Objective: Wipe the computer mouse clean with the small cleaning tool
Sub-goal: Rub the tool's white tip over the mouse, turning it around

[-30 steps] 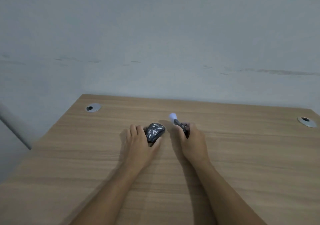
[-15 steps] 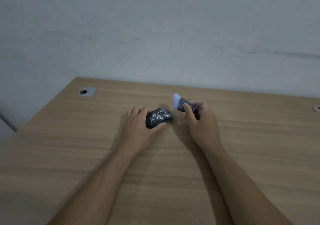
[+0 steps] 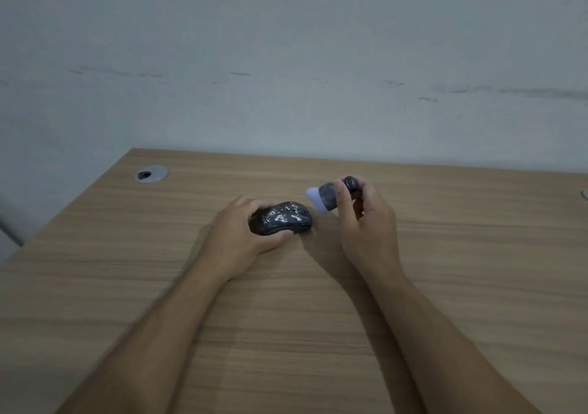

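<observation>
A dark computer mouse (image 3: 283, 221) flecked with white marks lies on the wooden desk (image 3: 318, 318). My left hand (image 3: 235, 238) grips it from the left side, thumb along its near edge. My right hand (image 3: 366, 225) holds a small cleaning tool (image 3: 326, 195) with a dark body and a pale lilac tip. The tip points left and hovers just right of the mouse's front end, slightly above the desk and apart from the mouse.
A round silver cable grommet (image 3: 152, 174) sits in the desk's far left corner. Another grommet (image 3: 584, 194) shows at the right frame edge. A plain grey wall (image 3: 286, 63) rises behind the desk's far edge.
My right hand has lifted the tool off the desk and turned its pale tip toward the mouse. The left hand keeps its hold on the mouse.
</observation>
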`<move>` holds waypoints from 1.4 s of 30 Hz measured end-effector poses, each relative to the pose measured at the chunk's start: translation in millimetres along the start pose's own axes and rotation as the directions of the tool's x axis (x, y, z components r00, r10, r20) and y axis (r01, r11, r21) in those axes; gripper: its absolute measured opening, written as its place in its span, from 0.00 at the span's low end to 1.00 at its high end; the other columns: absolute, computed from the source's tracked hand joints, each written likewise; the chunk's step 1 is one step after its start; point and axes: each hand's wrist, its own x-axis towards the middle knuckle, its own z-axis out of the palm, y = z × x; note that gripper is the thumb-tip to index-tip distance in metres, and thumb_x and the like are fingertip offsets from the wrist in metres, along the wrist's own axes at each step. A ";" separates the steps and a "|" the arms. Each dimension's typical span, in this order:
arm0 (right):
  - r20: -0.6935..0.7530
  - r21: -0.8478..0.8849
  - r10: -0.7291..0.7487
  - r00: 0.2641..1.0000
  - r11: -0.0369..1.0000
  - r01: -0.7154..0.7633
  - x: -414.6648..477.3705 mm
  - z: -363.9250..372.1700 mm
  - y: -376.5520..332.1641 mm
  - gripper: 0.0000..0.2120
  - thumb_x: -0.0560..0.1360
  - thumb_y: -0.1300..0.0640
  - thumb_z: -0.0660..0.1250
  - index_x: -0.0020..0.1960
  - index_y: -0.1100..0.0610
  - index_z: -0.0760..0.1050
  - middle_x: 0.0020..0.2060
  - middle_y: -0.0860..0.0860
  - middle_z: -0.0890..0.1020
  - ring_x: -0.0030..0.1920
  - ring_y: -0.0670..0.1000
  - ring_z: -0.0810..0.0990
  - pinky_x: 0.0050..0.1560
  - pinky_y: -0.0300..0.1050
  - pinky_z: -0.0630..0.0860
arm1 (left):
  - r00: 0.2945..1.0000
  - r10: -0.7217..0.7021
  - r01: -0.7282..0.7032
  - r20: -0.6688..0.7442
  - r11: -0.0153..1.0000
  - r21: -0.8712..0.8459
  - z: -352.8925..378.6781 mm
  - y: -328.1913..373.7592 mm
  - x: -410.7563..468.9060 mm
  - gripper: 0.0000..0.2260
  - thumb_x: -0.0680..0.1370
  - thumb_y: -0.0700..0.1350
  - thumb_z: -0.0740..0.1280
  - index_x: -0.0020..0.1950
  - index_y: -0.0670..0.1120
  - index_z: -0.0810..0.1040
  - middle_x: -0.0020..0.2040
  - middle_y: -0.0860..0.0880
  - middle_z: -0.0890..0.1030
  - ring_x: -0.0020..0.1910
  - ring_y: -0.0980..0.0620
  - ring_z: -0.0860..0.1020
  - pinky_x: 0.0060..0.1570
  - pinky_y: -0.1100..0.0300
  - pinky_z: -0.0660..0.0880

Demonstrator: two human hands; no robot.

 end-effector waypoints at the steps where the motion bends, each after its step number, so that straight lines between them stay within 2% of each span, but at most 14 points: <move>1: 0.021 -0.007 -0.018 1.000 1.000 0.019 -0.6 0.6 -0.4 0.09 0.86 0.49 0.68 0.58 0.53 0.82 0.38 0.41 0.82 0.37 0.37 0.79 0.41 0.28 0.69 | 1.000 0.008 -0.008 0.001 1.000 -0.007 0.7 0.3 -0.1 0.25 0.70 0.56 0.85 0.66 0.55 0.86 0.56 0.60 0.83 0.58 0.59 0.81 0.58 0.71 0.72; 4: 0.116 -0.054 -0.069 0.991 0.996 0.075 -2.1 3.4 1.0 0.08 0.86 0.51 0.68 0.58 0.53 0.82 0.37 0.40 0.81 0.36 0.38 0.79 0.41 0.29 0.69 | 1.000 0.022 -0.022 0.013 1.000 -0.013 1.1 -0.8 -0.3 0.25 0.71 0.55 0.84 0.66 0.56 0.86 0.56 0.60 0.82 0.56 0.68 0.79 0.54 0.76 0.69; 8: 0.108 -0.176 -0.036 0.994 0.983 0.054 1.3 6.0 13.5 0.08 0.85 0.49 0.67 0.58 0.52 0.82 0.40 0.45 0.84 0.37 0.47 0.79 0.44 0.41 0.71 | 0.999 0.034 -0.034 0.014 0.999 -0.006 0.4 -0.9 -0.4 0.24 0.71 0.55 0.84 0.66 0.56 0.86 0.56 0.59 0.82 0.55 0.71 0.77 0.50 0.80 0.68; 12: 0.004 -0.131 -0.031 0.999 0.991 0.032 -0.2 0.6 2.3 0.07 0.85 0.50 0.68 0.55 0.52 0.81 0.34 0.42 0.79 0.34 0.40 0.78 0.39 0.31 0.67 | 0.999 0.033 -0.033 -0.003 0.999 -0.006 0.7 2.0 -2.3 0.25 0.71 0.55 0.84 0.67 0.56 0.86 0.57 0.59 0.82 0.54 0.66 0.79 0.51 0.80 0.67; 15: 0.024 -0.121 -0.098 0.995 0.988 0.100 -8.3 0.3 -7.0 0.06 0.84 0.51 0.70 0.54 0.52 0.82 0.31 0.40 0.77 0.33 0.39 0.78 0.37 0.28 0.68 | 0.999 0.017 -0.019 -0.035 0.999 -0.041 -0.3 2.7 -2.0 0.25 0.70 0.54 0.85 0.66 0.53 0.86 0.57 0.56 0.82 0.55 0.59 0.81 0.55 0.73 0.73; 18: 0.060 -0.184 -0.038 0.998 0.982 0.048 -11.5 3.9 -2.1 0.06 0.84 0.49 0.70 0.54 0.51 0.83 0.33 0.42 0.80 0.35 0.40 0.79 0.38 0.27 0.69 | 0.996 0.007 -0.014 -0.088 0.996 -0.085 -1.5 2.5 -2.8 0.23 0.69 0.50 0.86 0.63 0.49 0.87 0.55 0.56 0.82 0.52 0.68 0.79 0.52 0.79 0.70; 19: 0.043 -0.193 -0.015 0.999 0.981 0.023 -11.1 3.1 -1.1 0.07 0.83 0.49 0.70 0.54 0.51 0.83 0.33 0.42 0.81 0.37 0.40 0.80 0.38 0.27 0.69 | 0.996 -0.003 -0.008 -0.094 0.994 -0.111 -2.0 2.7 -3.5 0.22 0.70 0.50 0.86 0.62 0.50 0.87 0.54 0.56 0.82 0.53 0.68 0.80 0.51 0.79 0.71; 22: -0.043 -0.133 -0.011 0.999 0.991 0.005 -11.4 -2.3 -9.4 0.05 0.84 0.49 0.70 0.52 0.49 0.81 0.32 0.39 0.80 0.33 0.42 0.78 0.37 0.29 0.68 | 0.996 -0.019 0.000 -0.090 0.978 -0.208 -1.5 3.5 -4.6 0.20 0.70 0.49 0.86 0.58 0.56 0.86 0.56 0.55 0.83 0.55 0.56 0.84 0.57 0.65 0.79; 25: -0.074 -0.083 -0.057 0.996 0.995 0.051 -19.1 -1.1 -23.2 0.05 0.84 0.51 0.70 0.52 0.52 0.81 0.27 0.39 0.76 0.30 0.43 0.75 0.35 0.30 0.67 | 0.996 -0.026 0.002 -0.091 0.966 -0.257 -0.4 4.9 -4.9 0.21 0.69 0.48 0.87 0.55 0.63 0.82 0.58 0.52 0.83 0.56 0.52 0.86 0.61 0.56 0.82; 29: -0.031 -0.121 -0.013 0.999 0.993 0.009 -23.7 6.5 -22.7 0.05 0.83 0.52 0.71 0.52 0.52 0.83 0.28 0.41 0.77 0.31 0.41 0.78 0.35 0.27 0.68 | 0.995 -0.089 0.066 -0.052 0.941 -0.331 0.4 1.3 -3.9 0.26 0.68 0.47 0.87 0.64 0.54 0.86 0.62 0.51 0.83 0.58 0.50 0.88 0.64 0.48 0.84; 32: -0.056 -0.109 0.011 0.998 0.994 -0.018 -19.5 2.8 -21.7 0.04 0.84 0.51 0.70 0.51 0.50 0.81 0.28 0.41 0.78 0.31 0.39 0.78 0.35 0.27 0.69 | 0.994 -0.100 0.079 -0.041 0.926 -0.368 -0.2 -0.1 -1.5 0.26 0.66 0.50 0.88 0.62 0.57 0.85 0.63 0.51 0.84 0.59 0.52 0.88 0.66 0.47 0.84; 35: -0.088 -0.070 -0.040 0.995 0.997 0.034 -18.3 -0.9 -27.2 0.04 0.84 0.51 0.70 0.50 0.49 0.80 0.29 0.38 0.78 0.30 0.42 0.76 0.35 0.30 0.68 | 0.994 -0.100 0.077 -0.041 0.921 -0.381 0.0 -0.4 0.6 0.24 0.64 0.53 0.87 0.55 0.66 0.82 0.63 0.51 0.84 0.58 0.53 0.88 0.66 0.46 0.84; 39: -0.033 -0.101 -0.100 0.994 0.990 0.096 -21.9 4.3 -27.3 0.03 0.84 0.53 0.71 0.51 0.47 0.80 0.30 0.38 0.78 0.32 0.41 0.77 0.36 0.28 0.67 | 0.994 -0.108 0.082 -0.034 0.896 -0.437 0.4 -1.2 1.3 0.22 0.60 0.59 0.84 0.49 0.77 0.83 0.63 0.51 0.86 0.58 0.53 0.89 0.65 0.45 0.84; 42: -0.007 -0.159 -0.025 1.000 0.987 0.024 -19.6 6.3 -16.1 0.03 0.84 0.50 0.70 0.51 0.46 0.80 0.32 0.40 0.80 0.34 0.39 0.78 0.37 0.27 0.68 | 0.994 -0.108 0.087 -0.024 0.894 -0.439 1.6 -3.0 2.0 0.22 0.62 0.55 0.87 0.51 0.72 0.85 0.64 0.50 0.86 0.59 0.53 0.89 0.67 0.45 0.83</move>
